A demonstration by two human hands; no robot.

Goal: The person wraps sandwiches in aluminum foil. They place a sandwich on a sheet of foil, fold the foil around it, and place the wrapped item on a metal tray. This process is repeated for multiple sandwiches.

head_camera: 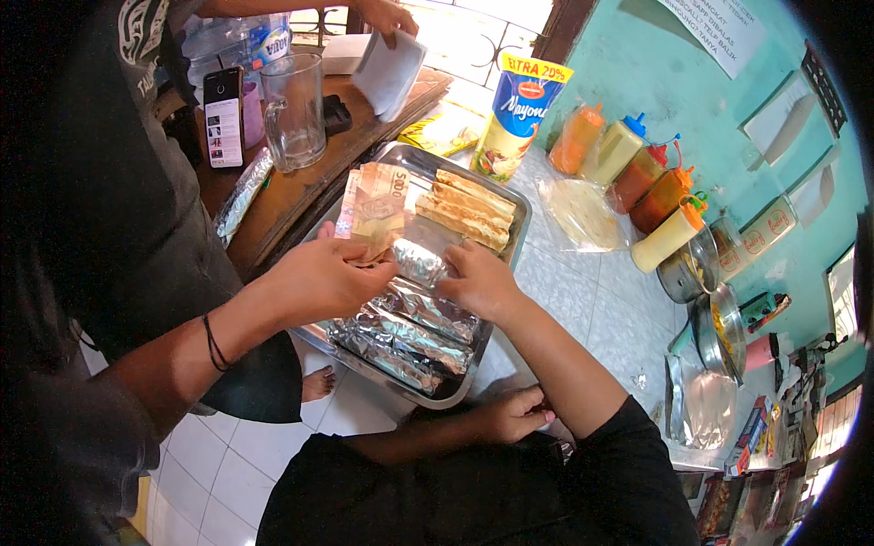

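My right hand (481, 281) reaches over a metal tray (522, 218), its bent fingers closed on the right end of a foil-wrapped roll (418, 263). Several more foil-wrapped rolls (410, 334) lie side by side nearer to me. Golden-brown flatbread rolls (468, 208) without foil lie at the tray's far right. My left hand (517, 413) rests low in front of my body, below the tray, its fingers curled; whether it holds anything is hidden. Another person's hand (334, 276), with a dark cord on the wrist, holds banknotes (375, 205) above the tray's left side.
A mayonnaise pouch (519, 123), sauce squeeze bottles (628, 170) and bagged flatbreads (584, 211) stand or lie right of the tray. Metal bowls (689, 269) are farther right. A wooden table (300, 184) at left bears a glass mug (293, 116) and phone (223, 119). Another hand (387, 19) holds papers above it.
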